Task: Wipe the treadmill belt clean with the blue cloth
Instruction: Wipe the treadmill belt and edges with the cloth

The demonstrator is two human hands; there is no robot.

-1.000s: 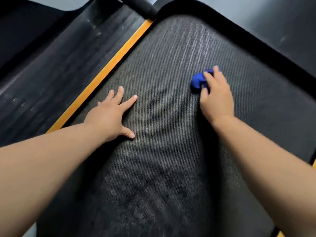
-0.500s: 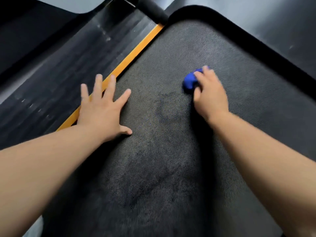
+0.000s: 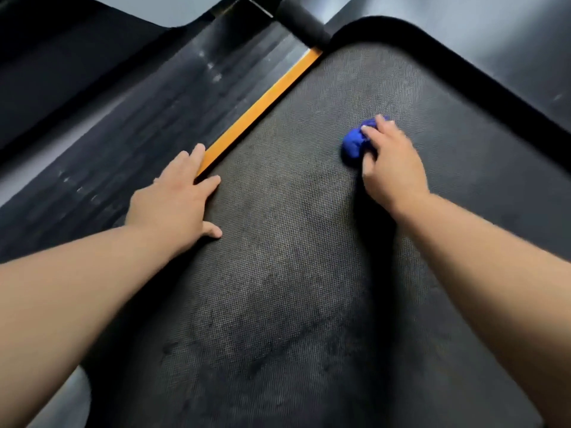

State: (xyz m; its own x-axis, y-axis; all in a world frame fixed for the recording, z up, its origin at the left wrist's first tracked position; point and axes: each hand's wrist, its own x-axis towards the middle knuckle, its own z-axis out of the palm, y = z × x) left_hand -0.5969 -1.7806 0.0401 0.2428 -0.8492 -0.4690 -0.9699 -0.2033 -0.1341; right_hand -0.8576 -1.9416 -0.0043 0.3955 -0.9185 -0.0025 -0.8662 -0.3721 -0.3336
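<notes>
The right hand [image 3: 394,163] is clenched over a bunched blue cloth [image 3: 355,145], fingers curled on top and palm bearing down, which looks like a way to scrub hard on one small patch of the treadmill belt [image 3: 293,273]. The cloth sticks out from under the fingers on the side toward the orange stripe [image 3: 262,106], well apart from it and nearer the belt's rounded far end. The left hand [image 3: 176,200] grips nothing; it lies flat and spread, its fingers over the near end of the orange stripe and its thumb on the belt, probably as a brace to carry the person's weight while leaning in. The 2 hands are well apart, with bare belt between them. Beyond the stripe runs a dark ribbed side rail [image 3: 139,118]. Dull smudges on the belt nearer the person suggest wiping is unfinished.
</notes>
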